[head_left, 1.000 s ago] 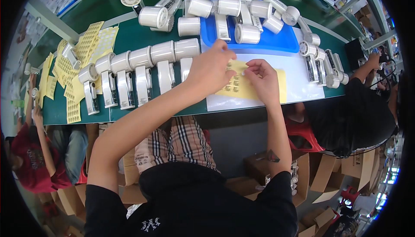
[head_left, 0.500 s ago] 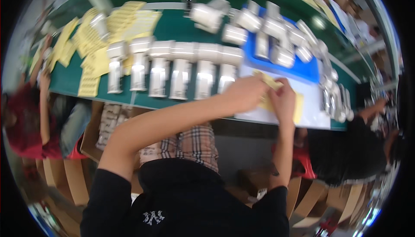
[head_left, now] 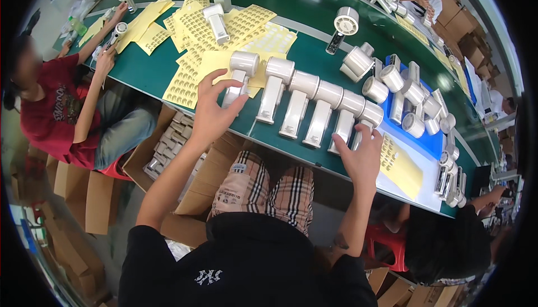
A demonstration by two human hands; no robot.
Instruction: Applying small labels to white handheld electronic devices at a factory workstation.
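Observation:
A row of several white handheld fans (head_left: 297, 102) with round heads lies along the front of the green table, heads away from me. My left hand (head_left: 216, 108) is at the leftmost fan (head_left: 245, 63), thumb and fingers spread about its handle; I cannot tell whether they touch it. At the other end, my right hand (head_left: 360, 153) has its thumb and fingers apart beside the handle of the rightmost fan (head_left: 371, 114). A yellow sticker sheet (head_left: 400, 167) lies on white paper to the right of that hand.
Yellow sticker sheets (head_left: 193, 32) cover the back left, with one fan (head_left: 216, 24) on top. A blue tray (head_left: 431, 143) piled with fans stands at right. One fan (head_left: 346, 22) stands upright behind the row. A cardboard box (head_left: 216, 164) sits below the table edge. Co-workers sit at both sides.
My hands have parted from the yellow sticker sheet they held together at the right. The left has moved to the row's left end, the right to its right end. My view has turned.

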